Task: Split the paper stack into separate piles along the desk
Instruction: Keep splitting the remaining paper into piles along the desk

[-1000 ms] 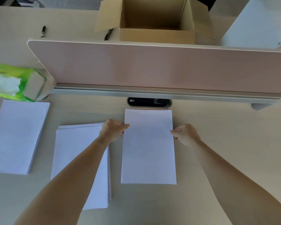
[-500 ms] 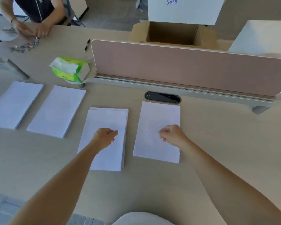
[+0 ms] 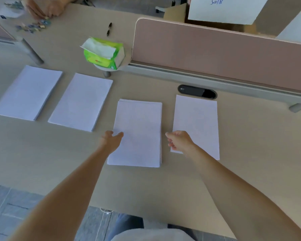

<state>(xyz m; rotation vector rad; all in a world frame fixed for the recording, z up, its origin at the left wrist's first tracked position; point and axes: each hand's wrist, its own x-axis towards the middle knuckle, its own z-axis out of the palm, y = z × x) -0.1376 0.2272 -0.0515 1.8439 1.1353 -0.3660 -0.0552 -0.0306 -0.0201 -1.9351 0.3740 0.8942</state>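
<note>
4 paper piles [image 3: 139, 119] line the desk [image 3: 250, 145]; left hand [image 3: 111, 140] fingers apart, right hand [image 3: 179, 140] fingers loosely curled.

Bright, even light. Paper piles [image 3: 137, 133] in front of the pink divider [image 3: 215, 54] look nearly blown white, w/ thin soft shadows on their right edges. Whole pic soft; worst blur far left of the divider. Wide-angle bend: divider's top edge curves, my forearms [image 3: 68, 197] look stretched.
</note>
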